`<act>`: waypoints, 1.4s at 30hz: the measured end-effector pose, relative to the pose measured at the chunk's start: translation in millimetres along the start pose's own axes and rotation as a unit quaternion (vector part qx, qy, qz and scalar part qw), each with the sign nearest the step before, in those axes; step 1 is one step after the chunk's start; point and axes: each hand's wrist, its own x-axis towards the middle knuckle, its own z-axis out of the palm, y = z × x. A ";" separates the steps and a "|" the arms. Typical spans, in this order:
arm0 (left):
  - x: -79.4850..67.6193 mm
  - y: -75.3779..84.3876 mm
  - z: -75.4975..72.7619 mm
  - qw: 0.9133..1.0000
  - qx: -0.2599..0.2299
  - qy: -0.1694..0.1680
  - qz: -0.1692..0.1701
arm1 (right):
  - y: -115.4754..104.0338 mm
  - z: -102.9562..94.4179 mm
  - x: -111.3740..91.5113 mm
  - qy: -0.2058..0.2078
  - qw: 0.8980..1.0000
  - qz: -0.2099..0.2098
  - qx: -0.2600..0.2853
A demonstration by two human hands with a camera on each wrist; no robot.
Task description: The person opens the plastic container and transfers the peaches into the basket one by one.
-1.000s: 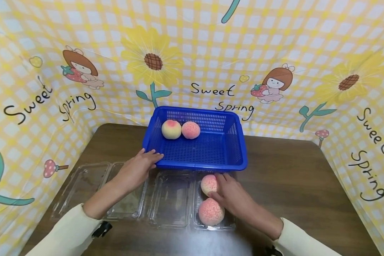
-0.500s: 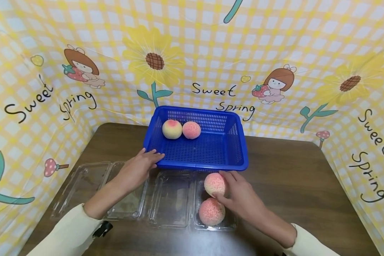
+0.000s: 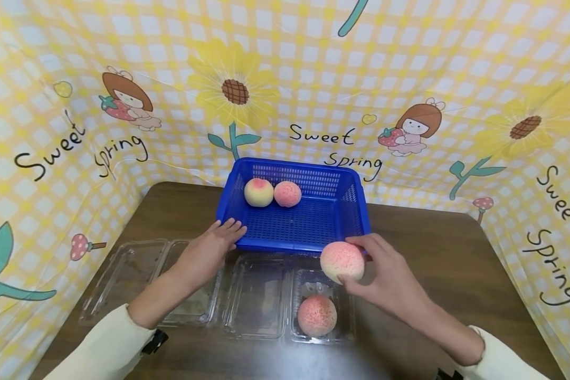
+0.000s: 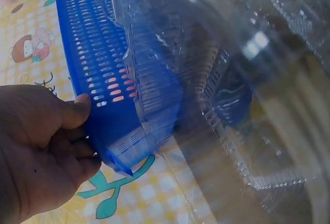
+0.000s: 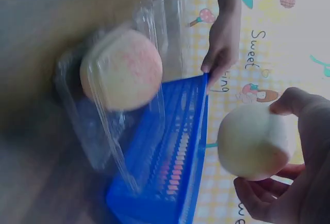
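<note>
My right hand [image 3: 391, 274] holds a pink and cream peach [image 3: 342, 261] between thumb and fingers. It is above the far end of a clear plastic clamshell box [image 3: 344, 335], near the basket's front right corner. A second peach [image 3: 316, 315] sits in the near part of that box. My left hand [image 3: 209, 250] grips the front left corner of a blue plastic basket [image 3: 285, 246]. In the left wrist view the thumb of that hand [image 4: 46, 146] lies at the rim. Two peaches, one mostly cream [image 3: 258, 192] and one pink [image 3: 287, 194], rest inside the basket at the back left.
The box's clear lid [image 3: 256, 298] lies opened out to its left. Another clear clamshell box [image 3: 128, 274] lies open farther left, partly under my left forearm. Brown tabletop [image 3: 437, 253] extends to the right. A yellow checked cloth [image 3: 266, 63] surrounds the table's back and sides.
My right hand has lifted the peach out of the box's far part and moved it up and to the right. The left hand stays at the basket's corner. The view has shifted slightly.
</note>
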 end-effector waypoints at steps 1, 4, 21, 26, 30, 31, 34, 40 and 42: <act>-0.6 -0.2 0.2 1.000 0.004 -0.002 0.001 | 1.2 -3.2 2.6 0.003 1.000 -0.006 0.001; -2.9 -1.8 0.7 1.000 0.006 -0.001 0.002 | 4.9 -11.0 11.9 0.005 1.000 -0.021 0.009; -4.7 -6.8 5.2 0.999 0.010 0.028 0.015 | -13.8 -10.1 107.5 -0.027 1.000 -0.008 0.000; -4.7 -6.7 5.3 0.999 0.010 0.029 0.014 | -15.4 -1.4 130.7 -0.028 1.000 -0.005 -0.002; -4.3 -6.2 5.2 0.999 0.007 0.030 0.011 | -14.5 7.6 144.2 -0.032 0.999 0.006 -0.003; -4.2 -6.3 5.3 0.999 0.007 0.032 0.010 | -14.1 10.1 147.7 -0.033 0.999 0.008 -0.004; -4.6 -6.4 5.6 0.999 0.010 0.035 0.011 | -13.2 17.3 158.3 -0.037 0.999 0.015 0.002; -4.9 -7.0 7.0 0.999 0.015 0.038 0.009 | -12.6 29.6 179.7 -0.041 0.999 0.005 0.021; -4.7 -6.9 7.0 0.999 0.016 0.038 0.009 | -13.2 33.5 186.1 -0.043 0.999 -0.002 0.021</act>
